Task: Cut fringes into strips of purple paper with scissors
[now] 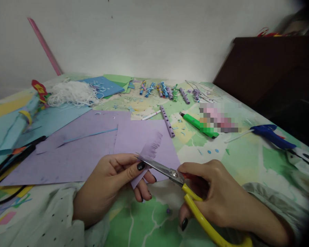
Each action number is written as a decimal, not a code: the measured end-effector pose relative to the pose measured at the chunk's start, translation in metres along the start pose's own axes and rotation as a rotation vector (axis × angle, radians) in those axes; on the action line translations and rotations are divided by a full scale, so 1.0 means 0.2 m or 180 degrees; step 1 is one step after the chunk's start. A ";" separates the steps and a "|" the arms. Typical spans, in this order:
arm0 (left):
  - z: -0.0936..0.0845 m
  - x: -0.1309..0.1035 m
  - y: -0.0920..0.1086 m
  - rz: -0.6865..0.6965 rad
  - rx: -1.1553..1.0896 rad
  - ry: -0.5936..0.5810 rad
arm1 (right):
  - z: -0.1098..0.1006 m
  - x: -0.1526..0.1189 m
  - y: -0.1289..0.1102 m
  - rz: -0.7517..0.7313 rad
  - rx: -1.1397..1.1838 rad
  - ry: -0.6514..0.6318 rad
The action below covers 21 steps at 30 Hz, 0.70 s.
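A home craft corner: a tabletop [134,219] against a plain wall, strewn with coloured paper sheets [74,151], rolled paper pieces [167,91], markers [198,125] and paper scraps [72,92].

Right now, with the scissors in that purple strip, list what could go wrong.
1. The scissors blades pass right beside the left hand thumb pinching the fringed purple paper strip; a deeper snip might nick it.
2. The cuts already run far across the strip, so one overlong cut could sever a fringe piece.
3. The right hand works above a table strewn with paper scraps, which may hide fallen pieces.
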<state>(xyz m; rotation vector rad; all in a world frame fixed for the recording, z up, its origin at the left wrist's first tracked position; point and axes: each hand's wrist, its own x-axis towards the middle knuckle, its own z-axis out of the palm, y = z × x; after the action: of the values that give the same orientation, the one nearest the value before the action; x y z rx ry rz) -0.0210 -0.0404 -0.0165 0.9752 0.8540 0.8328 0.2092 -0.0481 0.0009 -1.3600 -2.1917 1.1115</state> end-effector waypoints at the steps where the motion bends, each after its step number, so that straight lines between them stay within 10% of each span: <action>1: 0.00 0.00 0.00 0.0004 -0.0006 0.0006 | 0.00 0.00 0.00 -0.0008 -0.0004 0.0006; 21: 0.00 0.00 0.00 -0.0074 0.0039 0.0026 | 0.01 0.00 0.00 0.0015 0.0004 0.0021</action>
<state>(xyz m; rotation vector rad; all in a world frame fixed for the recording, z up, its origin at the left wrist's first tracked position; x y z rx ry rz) -0.0210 -0.0400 -0.0161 0.9714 0.8767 0.8129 0.2077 -0.0480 0.0005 -1.3671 -2.1838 1.1084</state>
